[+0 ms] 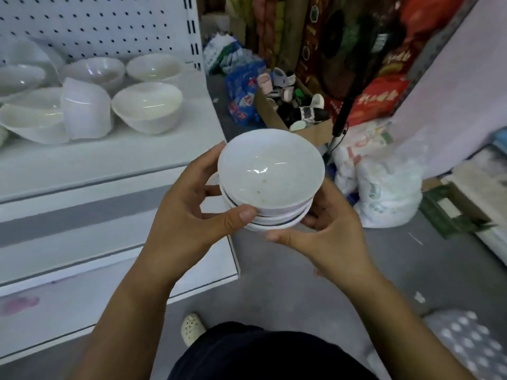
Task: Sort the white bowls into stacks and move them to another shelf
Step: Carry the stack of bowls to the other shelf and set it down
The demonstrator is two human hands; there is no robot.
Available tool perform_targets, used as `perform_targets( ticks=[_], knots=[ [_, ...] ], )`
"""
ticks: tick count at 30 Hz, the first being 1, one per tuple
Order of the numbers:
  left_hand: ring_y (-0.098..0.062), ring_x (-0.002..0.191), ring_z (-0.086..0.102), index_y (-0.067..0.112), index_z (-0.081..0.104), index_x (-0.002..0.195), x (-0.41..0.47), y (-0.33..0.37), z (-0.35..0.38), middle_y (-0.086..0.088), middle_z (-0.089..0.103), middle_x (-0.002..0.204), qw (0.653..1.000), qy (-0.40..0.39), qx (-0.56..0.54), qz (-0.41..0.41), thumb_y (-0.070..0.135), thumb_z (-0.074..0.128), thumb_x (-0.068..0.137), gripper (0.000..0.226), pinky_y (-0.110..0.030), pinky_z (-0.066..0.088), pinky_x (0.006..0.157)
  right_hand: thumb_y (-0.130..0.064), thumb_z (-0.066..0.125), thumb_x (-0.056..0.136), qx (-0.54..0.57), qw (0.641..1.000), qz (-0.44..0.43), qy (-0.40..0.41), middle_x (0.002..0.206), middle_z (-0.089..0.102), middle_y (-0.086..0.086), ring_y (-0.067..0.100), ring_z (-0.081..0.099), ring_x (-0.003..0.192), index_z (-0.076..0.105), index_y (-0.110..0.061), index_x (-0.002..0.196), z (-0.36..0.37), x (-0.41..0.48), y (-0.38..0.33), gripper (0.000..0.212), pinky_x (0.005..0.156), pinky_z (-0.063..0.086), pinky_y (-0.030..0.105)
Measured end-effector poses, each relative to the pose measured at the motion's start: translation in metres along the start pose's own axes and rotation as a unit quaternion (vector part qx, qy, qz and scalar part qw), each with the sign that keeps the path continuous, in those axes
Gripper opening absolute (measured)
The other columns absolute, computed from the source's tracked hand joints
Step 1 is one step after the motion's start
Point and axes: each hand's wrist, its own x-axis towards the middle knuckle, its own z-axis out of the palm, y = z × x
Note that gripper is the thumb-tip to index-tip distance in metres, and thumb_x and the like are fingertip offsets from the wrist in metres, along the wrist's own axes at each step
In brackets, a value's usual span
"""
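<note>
Left hand point(189, 215), right hand point(326, 234) gripping bowl stack point(270, 174), lower bowls mostly hidden

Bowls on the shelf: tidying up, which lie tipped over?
The nested stack left of the front cream bowl; only its outer walls show, no mouth.

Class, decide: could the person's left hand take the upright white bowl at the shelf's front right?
Probably not yet: the left hand grips the stack of small white bowls, though nothing blocks the way to the round white shelf bowl.

Small stack of white bowls point(270, 176), upright, others loose on shelf point(164, 149)
</note>
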Motion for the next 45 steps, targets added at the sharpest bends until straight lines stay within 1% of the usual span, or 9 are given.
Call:
perform_targets(
  ticks=[5, 12, 15, 18, 23, 30, 35, 41, 45],
  knots=[
    [0.000, 0.127, 0.058, 0.032, 0.047, 0.152, 0.006, 0.006, 0.094, 0.026, 0.059, 0.141, 0.998, -0.062, -0.031, -0.007, 0.046, 0.084, 0.066, 0.095, -0.017, 0.054, 0.091, -0.026, 0.096, 0.056, -0.016, 0.997, 0.020, 0.067, 0.138, 0.062, -0.021, 0.010, 0.060, 0.129, 0.047, -0.034, 0.146, -0.088, -0.044, 0.010, 0.103, 0.099, 0.058, 0.041],
    [-0.003, 0.136, 0.053, 0.041, 0.054, 0.143, 0.026, 0.015, 0.202, 0.023, 0.059, 0.144, 0.982, -0.179, -0.059, -0.013, 0.048, 0.090, 0.068, 0.084, -0.031, 0.049, 0.107, -0.024, 0.097, 0.058, -0.018, 0.984, 0.042, 0.172, 0.140, 0.063, -0.009, 0.016, 0.060, 0.131, 0.048, -0.022, 0.149, -0.184, -0.089, 0.031, 0.103, 0.101, 0.056, 0.047],
    [-0.002, 0.133, 0.056, 0.036, 0.054, 0.145, 0.044, 0.016, 0.246, 0.022, 0.060, 0.144, 0.969, -0.236, -0.068, -0.007, 0.061, 0.087, 0.066, 0.088, -0.019, 0.052, 0.098, -0.023, 0.097, 0.057, -0.015, 0.972, 0.052, 0.228, 0.138, 0.064, -0.012, 0.014, 0.060, 0.130, 0.049, -0.023, 0.147, -0.217, -0.100, 0.042, 0.102, 0.101, 0.056, 0.047],
    [0.003, 0.127, 0.060, 0.036, 0.055, 0.145, 0.065, 0.015, 0.291, 0.025, 0.061, 0.141, 0.957, -0.282, -0.066, -0.001, 0.053, 0.085, 0.070, 0.083, -0.014, 0.052, 0.093, -0.024, 0.098, 0.056, -0.016, 0.959, 0.065, 0.275, 0.137, 0.065, -0.010, 0.014, 0.061, 0.129, 0.050, -0.022, 0.146, -0.251, -0.105, 0.053, 0.102, 0.103, 0.055, 0.047],
    [-0.004, 0.125, 0.063, 0.056, 0.061, 0.129, 0.113, 0.015, 0.368, 0.024, 0.064, 0.136, 0.932, -0.352, -0.082, -0.019, 0.047, 0.084, 0.068, 0.065, -0.036, 0.059, 0.097, -0.027, 0.099, 0.056, -0.028, 0.937, 0.073, 0.340, 0.141, 0.062, -0.006, 0.016, 0.059, 0.132, 0.049, -0.024, 0.148, -0.314, -0.092, 0.063, 0.105, 0.104, 0.053, 0.049],
    [-0.006, 0.128, 0.062, 0.066, 0.059, 0.127, 0.220, 0.026, 0.486, 0.026, 0.063, 0.138, 0.880, -0.465, -0.094, 0.020, 0.057, 0.083, 0.071, 0.062, -0.038, 0.055, 0.103, -0.021, 0.099, 0.057, -0.011, 0.891, 0.067, 0.449, 0.142, 0.062, -0.003, 0.018, 0.057, 0.134, 0.048, -0.026, 0.148, -0.406, -0.038, 0.078, 0.105, 0.106, 0.051, 0.053],
    [-0.011, 0.125, 0.065, 0.044, 0.057, 0.143, 0.280, 0.031, 0.565, 0.022, 0.061, 0.142, 0.838, -0.538, -0.085, 0.035, 0.070, 0.085, 0.063, 0.088, -0.040, 0.057, 0.100, -0.019, 0.100, 0.057, -0.006, 0.843, 0.064, 0.534, 0.140, 0.064, 0.000, 0.020, 0.059, 0.132, 0.050, -0.024, 0.147, -0.453, -0.012, 0.089, 0.103, 0.104, 0.052, 0.054],
    [-0.021, 0.129, 0.063, 0.044, 0.058, 0.142, 0.310, 0.028, 0.649, 0.017, 0.062, 0.143, 0.790, -0.604, -0.099, 0.015, 0.053, 0.089, 0.069, 0.080, -0.057, 0.055, 0.101, -0.021, 0.101, 0.057, -0.004, 0.797, 0.078, 0.599, 0.139, 0.065, -0.001, 0.020, 0.060, 0.131, 0.051, -0.023, 0.146, -0.504, -0.005, 0.102, 0.102, 0.103, 0.053, 0.052],
    [-0.015, 0.128, 0.064, 0.034, 0.058, 0.146, 0.327, 0.024, 0.706, 0.014, 0.065, 0.141, 0.781, -0.618, -0.094, 0.002, 0.041, 0.087, 0.071, 0.080, -0.056, 0.056, 0.101, -0.017, 0.100, 0.057, -0.010, 0.786, 0.090, 0.611, 0.140, 0.064, -0.002, 0.019, 0.059, 0.132, 0.051, -0.025, 0.146, -0.556, 0.005, 0.116, 0.102, 0.104, 0.053, 0.053]
  ],
)
